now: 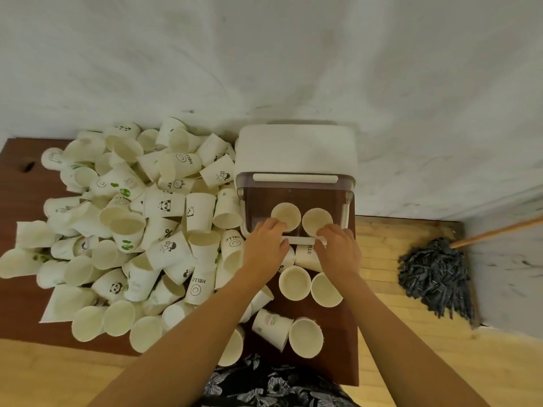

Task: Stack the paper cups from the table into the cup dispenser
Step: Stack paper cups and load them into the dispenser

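Note:
The white cup dispenser [295, 154] stands at the table's back right with its top open. Two paper cups sit mouth-up inside it, a left cup [286, 214] and a right cup [316, 219]. My left hand [266, 245] curls its fingers over the near rim of the left cup, thumb at the dispenser's front edge. In the same way my right hand [338, 248] grips the near rim of the right cup. A big pile of loose paper cups [132, 224] covers the table to the left. How far down the two cups sit is hidden.
Two upright cups [294, 282] stand just in front of the dispenser between my forearms, and a few more [305, 336] sit near the front edge of the brown table [338, 365]. A dark mop [435, 277] lies on the wooden floor at right. A white wall is behind.

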A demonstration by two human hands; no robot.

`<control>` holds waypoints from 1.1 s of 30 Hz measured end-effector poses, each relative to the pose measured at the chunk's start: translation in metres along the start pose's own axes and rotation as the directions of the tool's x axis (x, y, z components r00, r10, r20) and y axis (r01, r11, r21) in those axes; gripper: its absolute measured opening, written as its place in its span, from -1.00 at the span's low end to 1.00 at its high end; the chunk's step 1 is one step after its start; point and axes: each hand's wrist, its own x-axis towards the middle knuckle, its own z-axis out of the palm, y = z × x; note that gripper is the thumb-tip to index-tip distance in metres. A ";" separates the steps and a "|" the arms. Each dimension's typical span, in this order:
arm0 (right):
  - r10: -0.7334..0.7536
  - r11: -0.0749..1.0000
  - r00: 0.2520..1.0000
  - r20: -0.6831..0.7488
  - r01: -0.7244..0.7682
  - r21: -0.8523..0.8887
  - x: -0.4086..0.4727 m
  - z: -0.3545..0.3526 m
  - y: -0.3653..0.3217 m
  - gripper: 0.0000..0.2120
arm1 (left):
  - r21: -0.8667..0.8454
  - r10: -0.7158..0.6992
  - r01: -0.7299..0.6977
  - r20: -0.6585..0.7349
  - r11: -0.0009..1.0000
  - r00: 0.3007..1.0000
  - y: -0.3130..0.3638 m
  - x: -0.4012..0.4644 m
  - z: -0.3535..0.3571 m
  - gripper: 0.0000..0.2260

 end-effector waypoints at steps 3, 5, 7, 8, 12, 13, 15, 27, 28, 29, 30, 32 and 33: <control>-0.003 1.000 1.000 -0.029 0.003 0.021 -0.011 -0.003 0.000 -0.80 | -0.071 0.038 -0.037 0.009 0.997 0.999 0.005 -0.020 -0.004 -0.75; -0.002 1.000 0.999 -0.032 0.002 0.021 -0.018 -0.005 0.001 -0.80 | -0.092 0.050 -0.045 0.047 0.995 0.998 0.006 -0.032 -0.004 -0.76; -0.002 1.000 1.000 -0.016 0.002 0.007 -0.025 -0.006 0.002 -0.81 | -0.081 0.070 -0.062 0.107 0.995 0.992 0.006 -0.042 -0.001 -0.76; 0.000 1.000 1.000 -0.001 0.000 -0.003 -0.029 -0.007 0.003 -0.82 | -0.068 0.088 -0.078 0.149 0.995 0.985 0.006 -0.047 0.000 -0.77; -0.012 0.997 0.997 0.070 0.017 -0.069 -0.057 -0.011 0.008 -0.87 | 0.021 0.148 -0.160 0.277 0.987 0.949 0.008 -0.065 0.009 -0.74; -0.021 0.995 0.994 0.109 0.031 -0.091 -0.065 -0.012 0.010 -0.86 | 0.032 0.144 -0.160 0.293 0.987 0.945 0.008 -0.068 0.013 -0.72; -0.037 0.991 0.977 0.209 0.063 -0.119 -0.081 -0.010 0.012 -0.80 | 0.038 0.139 -0.159 0.322 0.987 0.936 0.007 -0.074 0.021 -0.69; 0.019 0.979 0.953 0.302 0.044 -0.199 -0.099 0.008 0.017 -0.90 | 0.115 0.062 -0.104 0.317 0.988 0.946 0.015 -0.085 0.034 -0.88; 0.000 0.980 0.959 0.283 0.057 -0.192 -0.098 0.006 0.016 -0.89 | 0.106 0.066 -0.101 0.292 0.989 0.954 0.017 -0.085 0.031 -0.85; -0.017 0.980 0.964 0.265 0.069 -0.187 -0.097 0.004 0.014 -0.91 | 0.095 0.071 -0.099 0.261 0.990 0.963 0.018 -0.084 0.027 -0.83; -0.031 0.980 0.969 0.247 0.078 -0.184 -0.095 0.000 0.012 -0.92 | 0.086 0.077 -0.098 0.228 0.991 0.971 0.020 -0.084 0.022 -0.81; -0.056 0.980 0.978 0.203 0.093 -0.175 -0.092 -0.009 0.007 -0.89 | 0.074 0.094 -0.106 0.153 0.992 0.984 0.022 -0.083 0.011 -0.79; -0.068 0.981 0.983 0.172 0.097 -0.166 -0.090 -0.015 0.003 -0.88 | 0.070 0.104 -0.112 0.115 0.991 0.988 0.023 -0.082 0.005 -0.78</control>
